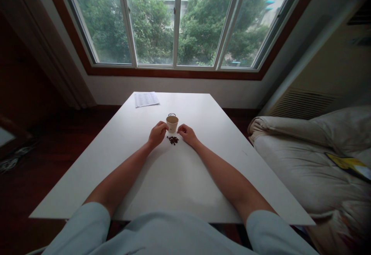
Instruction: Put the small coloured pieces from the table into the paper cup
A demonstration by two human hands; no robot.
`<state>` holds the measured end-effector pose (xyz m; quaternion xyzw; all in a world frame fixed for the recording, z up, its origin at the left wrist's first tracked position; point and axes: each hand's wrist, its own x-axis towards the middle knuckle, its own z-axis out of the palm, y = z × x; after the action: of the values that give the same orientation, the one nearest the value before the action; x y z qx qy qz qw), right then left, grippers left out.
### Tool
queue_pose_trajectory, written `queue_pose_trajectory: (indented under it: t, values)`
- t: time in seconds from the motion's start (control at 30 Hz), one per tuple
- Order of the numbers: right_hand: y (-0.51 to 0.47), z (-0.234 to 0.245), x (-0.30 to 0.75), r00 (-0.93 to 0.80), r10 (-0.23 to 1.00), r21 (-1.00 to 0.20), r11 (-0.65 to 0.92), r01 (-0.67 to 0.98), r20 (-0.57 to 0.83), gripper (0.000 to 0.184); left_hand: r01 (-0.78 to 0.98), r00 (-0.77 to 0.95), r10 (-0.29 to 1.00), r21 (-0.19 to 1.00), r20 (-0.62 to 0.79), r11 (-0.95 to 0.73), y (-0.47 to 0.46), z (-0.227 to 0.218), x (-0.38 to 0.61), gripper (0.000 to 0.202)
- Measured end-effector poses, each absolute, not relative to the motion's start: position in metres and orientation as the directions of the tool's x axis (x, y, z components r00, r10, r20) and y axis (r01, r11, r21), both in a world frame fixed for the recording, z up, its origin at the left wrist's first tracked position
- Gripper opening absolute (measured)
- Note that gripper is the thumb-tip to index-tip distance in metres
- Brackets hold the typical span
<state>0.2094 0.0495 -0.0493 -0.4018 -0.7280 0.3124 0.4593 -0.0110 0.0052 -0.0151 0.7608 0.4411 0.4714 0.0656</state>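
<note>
A pale paper cup (172, 125) stands upright on the white table (179, 185), its open mouth up. At its left side my left hand (158, 133) is closed, thumb and fingertips against the cup wall. My right hand (188, 133) rests just right of the cup with its fingers curled together; whatever is between them, if anything, is too small to make out. A small pile of dark red bean-like pieces (173, 140) lies in front of the cup, between my hands. Behind the cup, a dark thin-rimmed round thing (172, 114) is partly hidden.
Several printed sheets of paper (146, 99) lie at the table's far left corner. A cushioned beige sofa (295, 158) stands to the right, with a yellow and black item (344, 164) on it. Beyond the table is a wide window (174, 23). Cables (14, 158) lie on the floor at left.
</note>
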Motion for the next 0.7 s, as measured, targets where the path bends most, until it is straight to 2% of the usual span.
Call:
queue_pose_trajectory:
  t: [0.37,0.7]
  values:
    - [0.055,-0.055,0.208,-0.259,0.870,-0.827,0.485,0.285,0.421,0.018,0.629,0.123,0.688,0.480,0.716,-0.612,-0.004,-0.005,-0.003,0.028]
    - [0.051,-0.050,0.207,-0.258,0.872,-0.827,0.481,0.291,0.416,0.016,0.671,0.241,0.715,0.420,0.656,-0.611,-0.003,-0.003,-0.002,0.041]
